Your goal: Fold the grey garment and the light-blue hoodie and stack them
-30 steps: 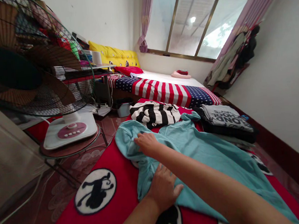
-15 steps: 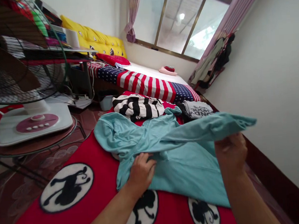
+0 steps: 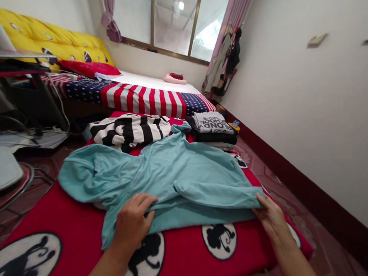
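A light blue hoodie (image 3: 186,167) lies spread across a red blanket (image 3: 186,255) with black-and-white round figures. Its hood points left, and the near sleeve (image 3: 219,194) runs along the body toward the right. My left hand (image 3: 134,219) is at the near shoulder, its fingers bent over the cloth and the thumb below, gripping the fabric. At the lower right corner, my right hand (image 3: 271,216) pinches the cuff end of the sleeve between thumb and fingers. The sleeve lies nearly flat, with a raised fold near its middle.
Beyond the hoodie lies a crumpled black-and-white striped garment (image 3: 131,131). A stack of folded clothes (image 3: 215,129) sits at the far right of the blanket. Behind stands a bed with a flag-patterned cover (image 3: 143,98). A stool (image 3: 23,178) is at the left, a wall at the right.
The sleeve, held up in the air by my right hand before, has come down onto the hoodie's body. My left hand stays at the shoulder. The view has turned right.
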Demonstrator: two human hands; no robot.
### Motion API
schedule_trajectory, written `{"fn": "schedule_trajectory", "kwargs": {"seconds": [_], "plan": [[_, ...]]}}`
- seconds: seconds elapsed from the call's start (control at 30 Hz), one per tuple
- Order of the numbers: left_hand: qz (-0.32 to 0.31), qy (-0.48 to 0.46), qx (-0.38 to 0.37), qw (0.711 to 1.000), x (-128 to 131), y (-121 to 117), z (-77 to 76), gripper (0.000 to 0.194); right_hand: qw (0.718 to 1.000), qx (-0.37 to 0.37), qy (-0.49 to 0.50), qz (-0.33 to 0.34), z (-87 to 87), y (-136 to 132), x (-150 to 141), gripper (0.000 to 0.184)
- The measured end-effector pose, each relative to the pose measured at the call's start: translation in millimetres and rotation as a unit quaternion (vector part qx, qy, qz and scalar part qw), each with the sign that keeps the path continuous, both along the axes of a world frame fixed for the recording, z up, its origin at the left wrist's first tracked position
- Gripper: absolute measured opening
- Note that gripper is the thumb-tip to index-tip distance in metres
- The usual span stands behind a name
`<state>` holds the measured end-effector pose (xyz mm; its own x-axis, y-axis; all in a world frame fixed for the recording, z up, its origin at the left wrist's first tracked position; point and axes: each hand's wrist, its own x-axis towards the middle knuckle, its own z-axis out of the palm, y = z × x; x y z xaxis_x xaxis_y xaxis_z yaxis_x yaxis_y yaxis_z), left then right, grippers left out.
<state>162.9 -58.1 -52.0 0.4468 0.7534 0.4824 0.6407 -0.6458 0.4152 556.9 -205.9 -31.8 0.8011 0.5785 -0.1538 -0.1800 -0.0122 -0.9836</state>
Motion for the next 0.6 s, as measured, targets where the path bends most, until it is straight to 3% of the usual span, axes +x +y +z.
{"fn": "schedule_trajectory", "kwargs": {"seconds": [0.13, 0.2, 0.3, 0.4, 0.53, 0.6], "plan": [[-0.01, -0.001, 0.04, 0.999, -2.8, 2.9, -5.0, 0.023, 0.99, -0.062, -0.123, -0.041, 5.7, -3.6, 9.3, 0.067], [-0.01, -0.005, 0.059, 0.998, -2.6, 5.5, -6.3, 0.021, 0.98, -0.054, -0.19, -0.035, 8.7, -8.0, 10.5, 0.076], [-0.008, -0.011, 0.077, 0.997, -2.4, 8.5, -9.2, 0.021, 0.964, -0.047, -0.241, 0.105, 11.0, -18.7, 6.0, 0.069], [-0.008, -0.019, 0.08, 0.997, -3.3, 8.9, -12.2, 0.021, 0.918, -0.092, -0.308, 0.232, 8.1, -28.9, 0.5, 0.054], [-0.006, -0.03, 0.072, 0.997, -4.0, 8.5, -14.5, 0.02, 0.853, -0.114, -0.476, 0.182, 0.2, -29.3, 2.5, 0.052], [-0.007, -0.035, 0.068, 0.997, -4.2, 8.8, -15.6, 0.019, 0.822, -0.108, -0.539, 0.15, 0.3, -24.0, 5.8, 0.041]]}}
